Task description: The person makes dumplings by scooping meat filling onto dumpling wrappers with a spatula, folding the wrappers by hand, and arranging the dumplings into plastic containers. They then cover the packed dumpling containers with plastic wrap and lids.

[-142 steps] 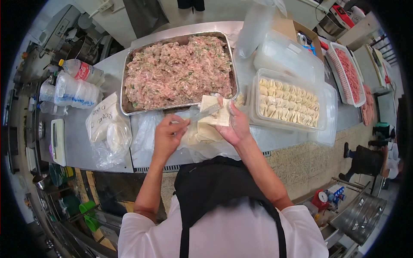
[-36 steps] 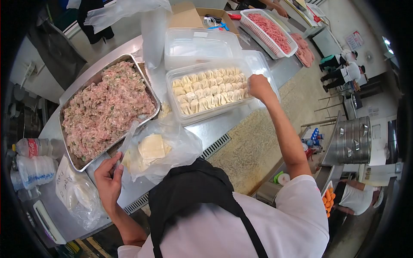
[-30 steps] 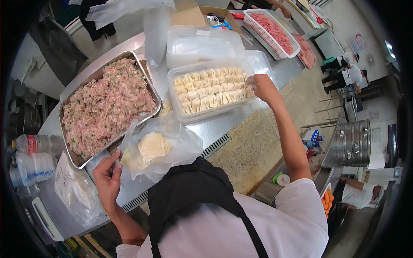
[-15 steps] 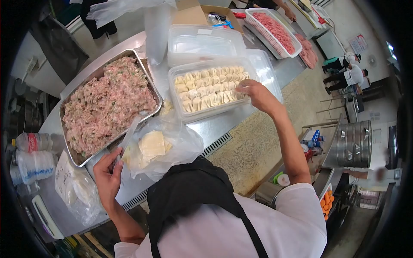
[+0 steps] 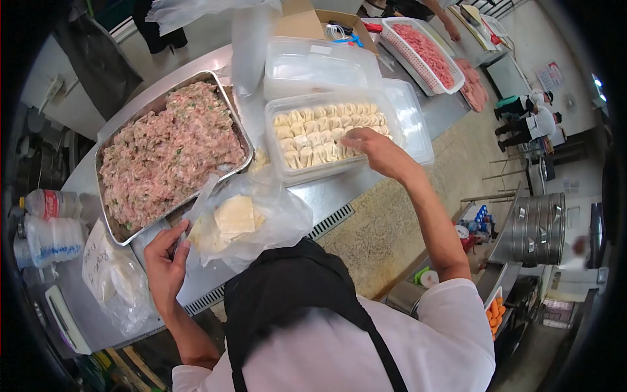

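My right hand [image 5: 375, 151] reaches over the front rows of folded dumplings [image 5: 313, 140] in the clear plastic box [image 5: 287, 173]. Its fingers are bent together, their tips low among the dumplings; what they hold is hidden. My left hand [image 5: 165, 261] is beside the near corner of the metal tray [image 5: 250, 155] of minced filling [image 5: 173, 153], at the plastic bag's left edge. Its fingers are curled, with the thumb near them, and their contents cannot be made out. Square dough wrappers [image 5: 235, 217] lie stacked on the open plastic bag [image 5: 287, 212].
Behind the box are a clear lidded container [image 5: 320, 65] and a cardboard box [image 5: 300, 23]. A white basket of mince [image 5: 424, 55] stands farther right. At the left are bottles [image 5: 49, 204], a wrapped bag [image 5: 117, 281] and a white-edged board [image 5: 67, 320]. Other people [image 5: 539, 124] stand far right.
Since the oldest frame, the view has swung right and my hands have parted from the wrapper and flat blade. My right hand has since moved left from the box's right end along the dumplings.
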### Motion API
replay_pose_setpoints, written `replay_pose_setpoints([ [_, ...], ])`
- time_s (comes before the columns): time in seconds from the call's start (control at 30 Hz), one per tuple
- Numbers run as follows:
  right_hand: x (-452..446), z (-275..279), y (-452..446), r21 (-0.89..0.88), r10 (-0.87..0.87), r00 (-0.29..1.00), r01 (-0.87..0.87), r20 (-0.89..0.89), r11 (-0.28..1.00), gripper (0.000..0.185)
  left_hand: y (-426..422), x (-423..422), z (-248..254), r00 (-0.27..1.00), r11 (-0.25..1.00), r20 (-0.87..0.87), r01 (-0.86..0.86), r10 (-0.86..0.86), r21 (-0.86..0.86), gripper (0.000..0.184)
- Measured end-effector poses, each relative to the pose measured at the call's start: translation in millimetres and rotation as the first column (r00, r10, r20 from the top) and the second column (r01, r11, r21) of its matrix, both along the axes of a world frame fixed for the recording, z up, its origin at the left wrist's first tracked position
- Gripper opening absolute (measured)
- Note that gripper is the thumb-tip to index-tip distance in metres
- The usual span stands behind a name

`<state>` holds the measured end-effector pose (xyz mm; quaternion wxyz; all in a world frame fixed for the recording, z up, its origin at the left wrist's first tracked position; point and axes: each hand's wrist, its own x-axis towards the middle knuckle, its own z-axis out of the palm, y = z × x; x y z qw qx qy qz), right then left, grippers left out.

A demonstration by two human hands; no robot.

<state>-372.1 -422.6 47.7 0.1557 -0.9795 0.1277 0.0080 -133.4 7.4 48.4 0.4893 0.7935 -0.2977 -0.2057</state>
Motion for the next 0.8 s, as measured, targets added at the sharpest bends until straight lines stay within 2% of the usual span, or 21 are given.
replay_pose_setpoints([
  [0.07,2.5,-2.9,-1.6,0.009,0.025,1.0,-0.025,-0.013,1.0,0.055,0.7,-1.3,-0.2,0.999,0.999,-0.025,-0.027,0.027,-0.023,0.04],
  [0.13,5.5,3.9,-0.3,-0.001,-0.007,0.993,0.007,-0.119,1.0,0.057,3.1,-0.2,1.5,0.999,0.999,-0.011,-0.037,0.037,0.007,0.04],
  [0.27,15.5,12.0,13.0,0.018,0.004,0.99,-0.002,-0.141,1.0,0.059,4.5,0.3,-2.2,0.999,0.999,-0.011,-0.041,0.041,0.001,0.04],
  [0.33,22.7,8.6,23.6,0.002,0.091,0.994,-0.091,0.055,0.996,0.058,1.0,-1.4,-1.4,0.999,0.999,-0.012,-0.038,0.038,0.009,0.04],
  [0.47,29.1,0.5,28.5,0.022,0.151,0.989,-0.151,0.003,0.988,0.059,2.5,-0.9,-5.5,0.999,0.999,-0.023,-0.031,0.031,-0.013,0.04],
  [0.67,42.6,12.1,42.3,0.04,0.129,0.99,-0.127,-0.048,0.991,0.061,6.8,0.1,-4.6,0.997,0.997,-0.033,-0.069,0.07,0.031,0.04],
  [0.73,52.2,11.9,55.3,0.048,0.241,0.957,-0.252,0.164,0.967,0.059,3.1,-1.8,-6.6,0.997,0.998,-0.038,-0.059,0.06,0.022,0.04],
  [0.8,52.0,-1.0,58.4,0.055,0.27,0.953,-0.28,0.136,0.959,0.057,3.8,-1.2,-6.8,0.998,0.999,-0.037,-0.051,0.052,0.014,0.04],
])
